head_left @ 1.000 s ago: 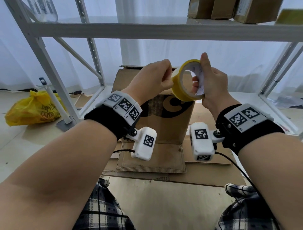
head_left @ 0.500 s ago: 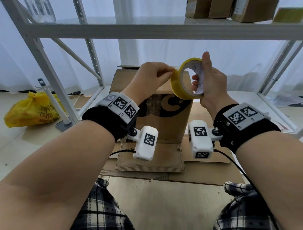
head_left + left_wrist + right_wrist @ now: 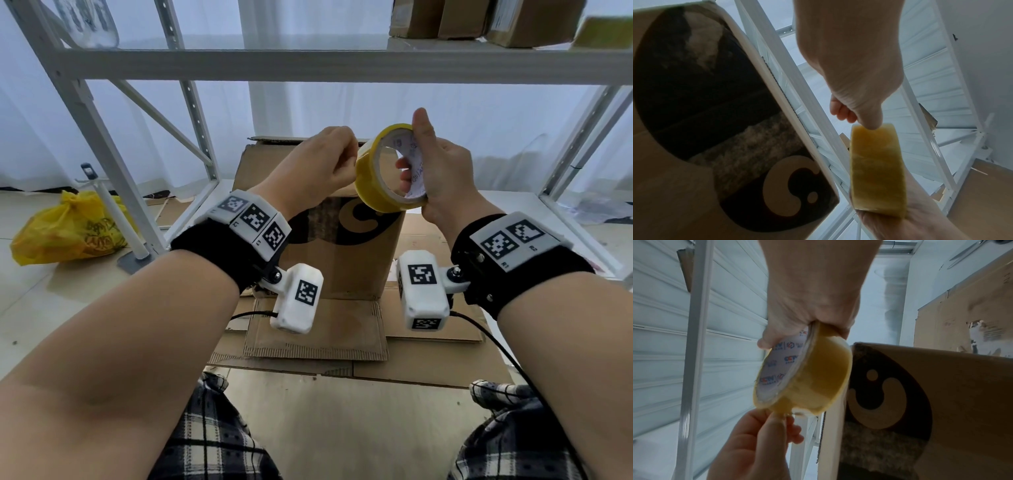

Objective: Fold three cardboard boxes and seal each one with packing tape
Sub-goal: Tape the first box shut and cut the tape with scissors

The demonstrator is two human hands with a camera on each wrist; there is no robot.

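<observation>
A roll of yellow packing tape (image 3: 371,185) (image 3: 877,168) (image 3: 818,378) is held up in front of me, above a standing cardboard box (image 3: 346,260) (image 3: 684,186) (image 3: 941,402) with a black print. My right hand (image 3: 442,174) (image 3: 813,293) grips the roll, thumb on top of the rim and fingers through the white core. My left hand (image 3: 322,164) (image 3: 855,78) (image 3: 756,439) pinches at the tape's outer face on the roll's left side, thumb and fingertips together. A flap of the box lies flat on the floor cardboard (image 3: 318,329) toward me.
Flat cardboard sheets (image 3: 428,366) cover the floor under and right of the box. A white metal shelf frame (image 3: 113,164) stands around it, its upper shelf (image 3: 308,65) carrying more boxes (image 3: 479,17). A yellow plastic bag (image 3: 65,229) lies at the left. My knees (image 3: 212,438) are at the bottom.
My left hand's fingers have shifted a little on the roll's left face, and the roll has tilted slightly in my right hand. Both hands stay at the same height.
</observation>
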